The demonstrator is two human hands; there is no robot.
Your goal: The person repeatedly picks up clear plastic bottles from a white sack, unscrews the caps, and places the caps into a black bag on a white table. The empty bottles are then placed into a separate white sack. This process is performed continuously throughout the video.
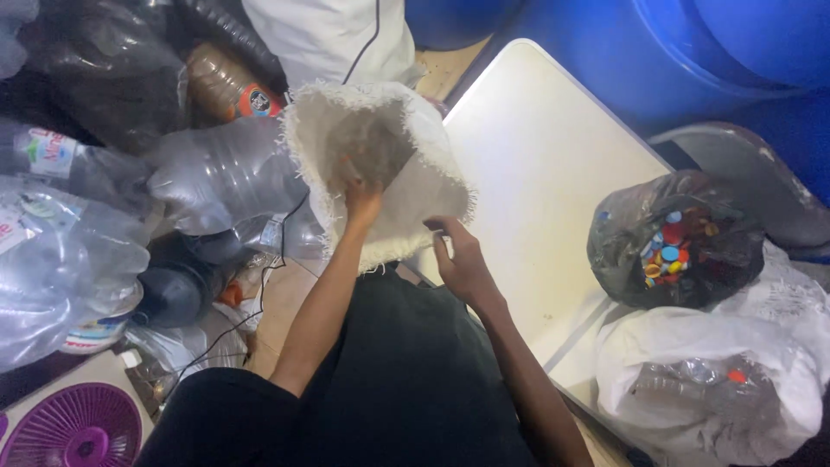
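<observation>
Sack [406, 173] sits right in the middle, a white woven one with frayed edges, mouth open toward the camera, half over the white board [545, 173] and half over the bottle pile. The left hand [363, 197] reaches into the mouth, fingers closed on the rim or on something just inside; can't really tell which, since the inside is dim and blurry. The right hand [458, 255] is at the lower edge of the sack, fingers loosely curled and touching the fabric, not a tight grip as far as I can see.

Left of the sack there's a heap of clear plastic bottles [216, 173], crushed and stacked, plus a brown bottle [225, 86] with a red cap behind them. A purple fan grille [73, 428] pokes out bottom left. On the right, a dark bag [683, 233] full of coloured caps rests by the board, with a white bag [692, 389] holding more bottles just below it. Blue drums [674, 52] stand behind.
</observation>
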